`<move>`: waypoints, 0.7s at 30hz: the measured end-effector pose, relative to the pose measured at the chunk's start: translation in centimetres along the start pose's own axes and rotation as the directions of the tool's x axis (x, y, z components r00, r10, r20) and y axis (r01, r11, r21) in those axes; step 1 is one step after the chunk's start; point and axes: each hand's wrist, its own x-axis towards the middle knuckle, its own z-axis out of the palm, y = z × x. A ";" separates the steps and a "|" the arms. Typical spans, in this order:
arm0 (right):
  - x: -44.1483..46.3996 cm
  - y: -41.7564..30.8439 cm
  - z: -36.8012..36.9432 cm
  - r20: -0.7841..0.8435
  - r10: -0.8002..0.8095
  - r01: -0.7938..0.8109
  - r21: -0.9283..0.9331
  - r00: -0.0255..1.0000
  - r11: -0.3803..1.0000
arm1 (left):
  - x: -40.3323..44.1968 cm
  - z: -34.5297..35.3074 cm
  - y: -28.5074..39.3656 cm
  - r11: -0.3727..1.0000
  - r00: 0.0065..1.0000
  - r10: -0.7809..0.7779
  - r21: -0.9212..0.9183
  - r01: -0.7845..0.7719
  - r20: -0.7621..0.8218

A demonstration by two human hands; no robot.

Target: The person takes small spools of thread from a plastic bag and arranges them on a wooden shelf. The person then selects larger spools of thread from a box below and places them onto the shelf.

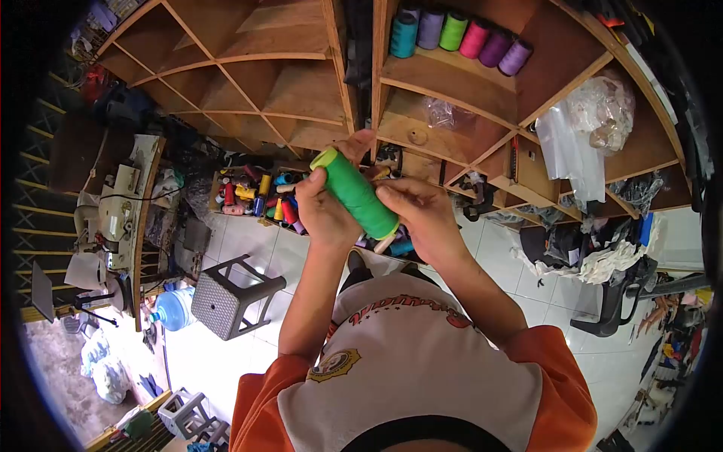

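Note:
A large spool of green thread (355,194) is held at a slant in front of my chest, its yellow-green end pointing up and left. My left hand (325,207) grips it near the upper end, with the thumb along the side and the fingers partly hidden behind. On the lower right side my right hand (425,218) holds the same spool, thumb pressed on the thread. Below and behind my hands, a box of thread spools (252,192) in red, yellow and blue sits on the floor, partly covered by my hands.
On the wooden shelf (444,71) stand several coloured thread spools (474,38). Clear plastic bags (576,143) hang from it at the right. A grey stool (233,297) and a blue water bottle (175,309) are at the left, near a sewing machine (119,211).

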 end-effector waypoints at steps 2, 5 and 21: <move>0.2 0.0 -0.6 0.000 -0.042 0.042 -0.141 0.999 0.989 | 0.0 -0.1 0.0 1.000 1.000 -0.003 -0.004 0.003 -0.002; 0.3 0.3 -0.7 -0.007 -0.149 0.141 -0.282 0.989 0.949 | -0.3 -0.9 -0.1 1.000 1.000 -0.015 -0.001 0.015 0.008; -1.3 -1.5 0.2 -0.084 -0.307 0.240 -0.446 0.948 0.863 | -0.1 -0.9 0.9 0.990 0.996 -0.075 -0.115 0.081 0.056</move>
